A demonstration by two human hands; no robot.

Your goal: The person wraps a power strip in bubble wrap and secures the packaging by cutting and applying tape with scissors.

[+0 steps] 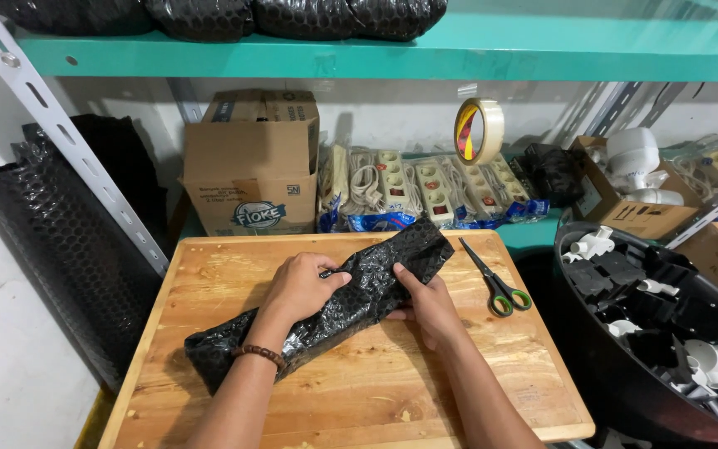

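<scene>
hands [367, 291] on black wrapped bundle [326, 308] | scissors [496, 281] beside | tub [666, 391] right

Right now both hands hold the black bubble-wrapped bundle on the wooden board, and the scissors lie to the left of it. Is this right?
Not quite. In the head view the scissors lie to the right of the black bubble-wrapped bundle, not the left. The rest holds: the left hand and right hand both hold it on the wooden board.

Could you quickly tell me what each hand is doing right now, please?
Left hand: closed on top of the black bubble-wrap bundle, gripping it.
Right hand: curled against the bundle's near side, holding it on the wooden board.
</scene>
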